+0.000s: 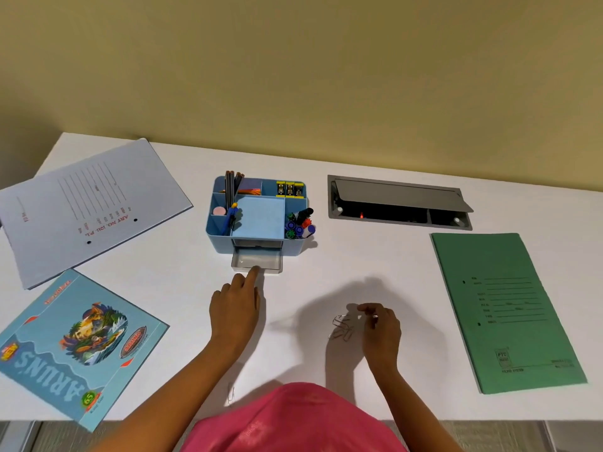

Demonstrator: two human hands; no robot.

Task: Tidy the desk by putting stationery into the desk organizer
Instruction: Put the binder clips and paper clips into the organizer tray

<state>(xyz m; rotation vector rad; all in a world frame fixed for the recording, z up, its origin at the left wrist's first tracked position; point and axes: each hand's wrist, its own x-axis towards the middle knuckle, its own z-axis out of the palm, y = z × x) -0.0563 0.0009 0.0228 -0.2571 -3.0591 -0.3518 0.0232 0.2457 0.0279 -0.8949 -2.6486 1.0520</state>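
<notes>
The blue desk organizer (225, 246) stands mid-desk with pencils, pens, staple boxes and a blue notepad in its compartments. Its clear drawer (257, 261) is pulled out at the front. My left hand (235, 308) touches the drawer's front edge with a straight index finger; the other fingers are curled. A small heap of metal paper clips (341, 327) lies on the white desk to the right. My right hand (380, 331) hovers just right of the heap, fingertips pinched together on what looks like a paper clip. Another clip (231, 394) lies near the front edge.
A white file folder (91, 203) lies at the back left and a blue notebook (75, 347) at the front left. A green folder (502, 311) lies on the right. An open grey cable hatch (399, 202) is sunk into the desk behind it.
</notes>
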